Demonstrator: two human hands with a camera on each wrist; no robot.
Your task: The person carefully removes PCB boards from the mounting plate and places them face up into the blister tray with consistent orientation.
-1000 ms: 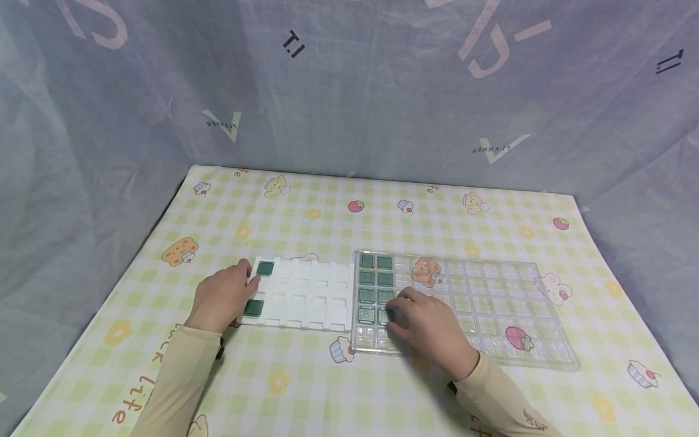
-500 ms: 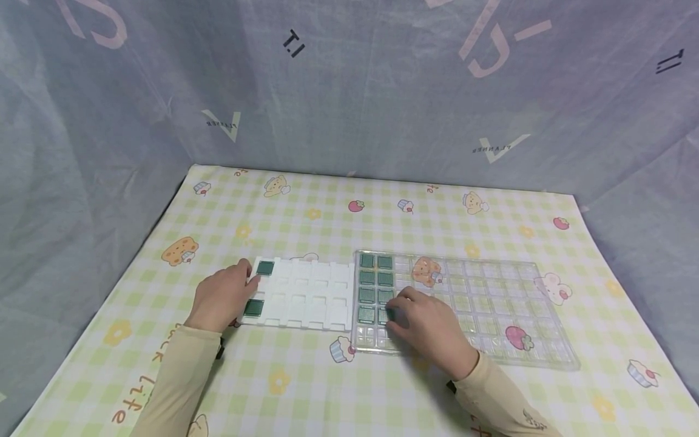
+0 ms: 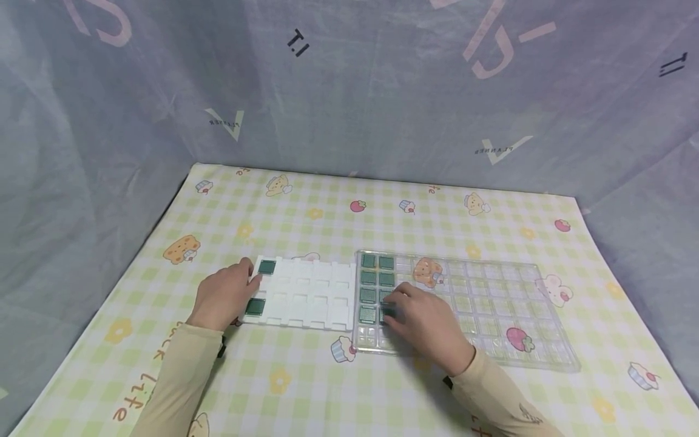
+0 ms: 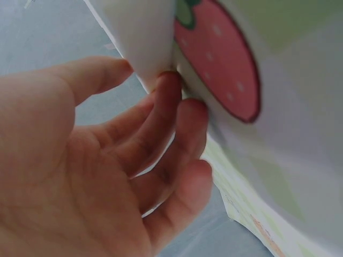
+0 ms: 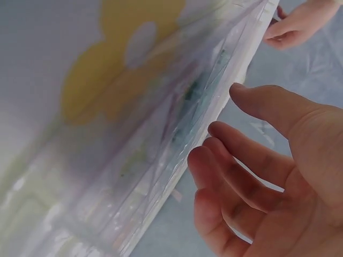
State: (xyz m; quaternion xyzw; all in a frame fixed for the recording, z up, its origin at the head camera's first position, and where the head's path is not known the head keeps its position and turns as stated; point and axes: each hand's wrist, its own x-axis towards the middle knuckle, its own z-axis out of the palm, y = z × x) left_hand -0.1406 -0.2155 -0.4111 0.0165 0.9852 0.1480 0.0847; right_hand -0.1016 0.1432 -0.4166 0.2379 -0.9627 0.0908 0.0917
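My left hand (image 3: 225, 295) holds the left end of a white plastic tray (image 3: 306, 297), thumb on the top edge and fingers at its side. Two green chips sit in that tray's left column, a far chip (image 3: 266, 267) and a near chip (image 3: 255, 307). My right hand (image 3: 426, 321) is over the clear compartment tray (image 3: 491, 315), its fingertips at a green chip (image 3: 386, 314) in the second column, partly hidden. In the right wrist view, thumb (image 5: 268, 104) and fingers (image 5: 214, 160) stand apart, with nothing seen between them.
Several green chips (image 3: 368, 278) fill the clear tray's two left columns, except the nearest row. The two trays lie side by side on a checked tablecloth (image 3: 306, 388). A grey-blue curtain (image 3: 349, 91) stands behind the table.
My right hand's fingertips have shifted slightly left and away over the near chips of the second column. My left hand keeps its hold on the white tray. The head view has tilted slightly.
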